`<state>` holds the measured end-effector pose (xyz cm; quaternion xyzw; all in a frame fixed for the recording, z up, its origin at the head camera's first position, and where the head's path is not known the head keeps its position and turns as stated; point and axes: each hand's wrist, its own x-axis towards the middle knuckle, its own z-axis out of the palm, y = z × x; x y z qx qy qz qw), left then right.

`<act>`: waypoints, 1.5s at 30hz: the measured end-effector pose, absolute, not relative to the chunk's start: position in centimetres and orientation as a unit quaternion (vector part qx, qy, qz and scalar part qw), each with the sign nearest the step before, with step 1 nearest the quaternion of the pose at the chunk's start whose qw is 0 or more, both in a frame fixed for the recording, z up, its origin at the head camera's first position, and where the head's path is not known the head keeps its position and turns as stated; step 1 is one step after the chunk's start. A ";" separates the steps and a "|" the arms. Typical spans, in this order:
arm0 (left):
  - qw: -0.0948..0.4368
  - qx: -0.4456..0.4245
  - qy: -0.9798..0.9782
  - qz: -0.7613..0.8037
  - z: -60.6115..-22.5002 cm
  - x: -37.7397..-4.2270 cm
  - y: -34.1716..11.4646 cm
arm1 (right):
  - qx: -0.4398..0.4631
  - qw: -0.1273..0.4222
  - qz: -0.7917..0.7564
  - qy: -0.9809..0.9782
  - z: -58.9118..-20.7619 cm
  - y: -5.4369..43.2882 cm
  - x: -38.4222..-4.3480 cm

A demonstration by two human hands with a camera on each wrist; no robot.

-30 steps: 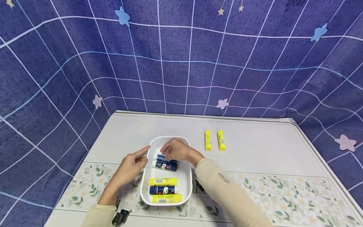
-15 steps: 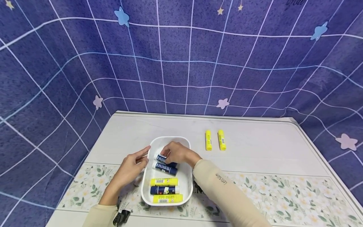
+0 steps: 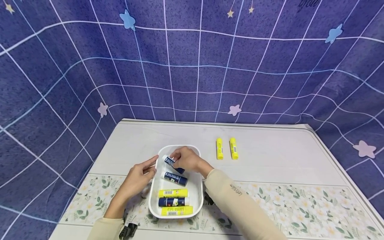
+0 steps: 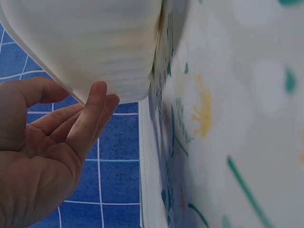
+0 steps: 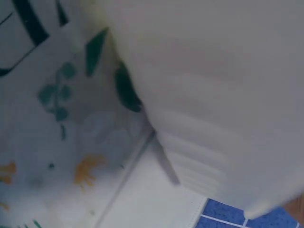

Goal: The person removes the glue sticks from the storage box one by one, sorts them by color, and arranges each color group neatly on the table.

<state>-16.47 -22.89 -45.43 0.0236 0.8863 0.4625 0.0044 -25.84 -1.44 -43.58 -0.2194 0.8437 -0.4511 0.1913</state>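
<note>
My right hand [image 3: 188, 160] pinches a navy glue stick [image 3: 169, 161] with a white end, tilted inside the white tray [image 3: 196, 186]; its fingers cover part of the barrel. Just nearer lies a second navy glue stick [image 3: 174, 178]. Toward the tray's near end, a yellow glue stick [image 3: 173, 193], a navy one [image 3: 172, 201] and another yellow one [image 3: 177, 210] lie side by side. My left hand [image 3: 139, 175] touches the tray's left side. In the left wrist view, its fairly straight fingers [image 4: 95, 102] rest against the tray's outer wall [image 4: 95, 42].
Two yellow glue sticks [image 3: 219, 149] [image 3: 234, 148] lie parallel on the table to the right of the tray. A floral band [image 3: 285, 200] crosses the white tabletop [image 3: 270, 150]. A blue gridded curtain [image 3: 186, 76] hangs behind and at both sides.
The far navy glue stick in my right hand has turned more aslant and shifted away from its neighbour. The neighbouring navy stick has also rolled and tilted slightly. My left hand stays at the tray.
</note>
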 end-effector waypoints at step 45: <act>-0.007 0.023 0.897 0.442 -45.2 -16.4 -22.7 | 0.023 0.044 -0.599 0.799 -41.8 14.6 -19.0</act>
